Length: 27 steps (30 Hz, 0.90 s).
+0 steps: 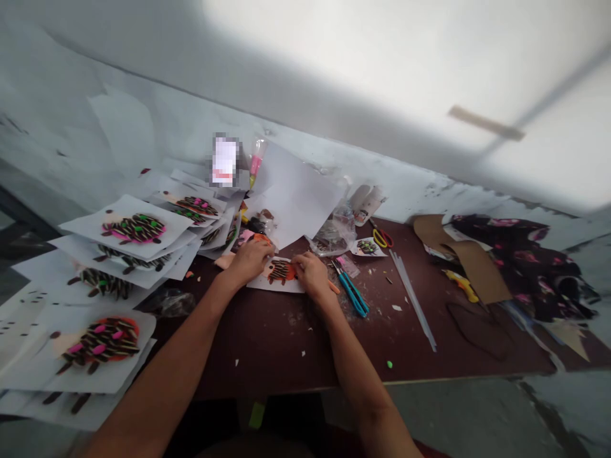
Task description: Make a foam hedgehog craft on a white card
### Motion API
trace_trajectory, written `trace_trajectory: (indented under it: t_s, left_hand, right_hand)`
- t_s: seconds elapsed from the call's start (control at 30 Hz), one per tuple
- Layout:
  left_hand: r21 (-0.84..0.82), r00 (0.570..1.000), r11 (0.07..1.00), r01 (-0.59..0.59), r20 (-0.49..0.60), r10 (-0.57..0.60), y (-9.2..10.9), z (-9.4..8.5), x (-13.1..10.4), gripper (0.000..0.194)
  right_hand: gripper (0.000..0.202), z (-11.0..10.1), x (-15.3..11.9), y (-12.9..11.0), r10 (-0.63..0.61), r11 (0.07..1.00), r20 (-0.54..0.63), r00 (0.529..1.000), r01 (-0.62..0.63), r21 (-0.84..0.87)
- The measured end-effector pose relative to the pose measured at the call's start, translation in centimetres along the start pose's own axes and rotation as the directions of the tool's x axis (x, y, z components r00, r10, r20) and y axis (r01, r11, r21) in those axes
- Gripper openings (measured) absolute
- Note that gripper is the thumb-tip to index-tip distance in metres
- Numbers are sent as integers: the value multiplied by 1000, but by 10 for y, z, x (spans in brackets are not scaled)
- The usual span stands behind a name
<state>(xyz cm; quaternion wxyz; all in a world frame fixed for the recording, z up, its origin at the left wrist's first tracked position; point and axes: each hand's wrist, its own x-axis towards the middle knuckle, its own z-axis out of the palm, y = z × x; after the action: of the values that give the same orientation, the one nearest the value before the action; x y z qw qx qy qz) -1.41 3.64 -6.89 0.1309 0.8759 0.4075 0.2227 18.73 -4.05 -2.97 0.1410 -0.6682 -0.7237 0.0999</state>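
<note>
A white sheet with a small hedgehog picture lies on the dark red table between my hands. The hedgehog has an orange body with dark and pale strips laid across it. At the sheet's upper left, my left hand has its fingers bent, tips near the paper's edge; whatever is in them is hidden. My right hand bends its fingers together at the hedgehog's right edge, and what they pinch is too small to make out. Orange and pink pieces lie just beyond my left hand.
Sheets with finished-looking hedgehogs are piled at left. Blue-handled pliers, yellow-and-red scissors, clear glue sticks and a yellow glue gun lie at right. A pixelated bright rectangle stands by the wall.
</note>
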Motion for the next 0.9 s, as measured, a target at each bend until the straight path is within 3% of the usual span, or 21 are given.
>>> trace_trajectory:
  t_s: [0.2,0.43,0.73,0.9]
  left_hand:
    - [7,1000,1000,-4,-14,4,1,-1,0,22]
    - [8,1000,1000,-2,-17,2,1,0,-1,23]
    - [8,999,999,38,0,-38,2,1,0,22]
    - [-13,1000,999,31,-2,-31,0,3,0,25]
  right_hand:
    - [25,-5,-4,13,88,996,-122,989,-85,33]
    - [25,-7,-6,18,190,981,-137,972,-193,-10]
    - [24,-7,-4,23,202,973,-200,959,-220,-71]
    - [35,-6,3,37,158,978,-287,945,-191,-88]
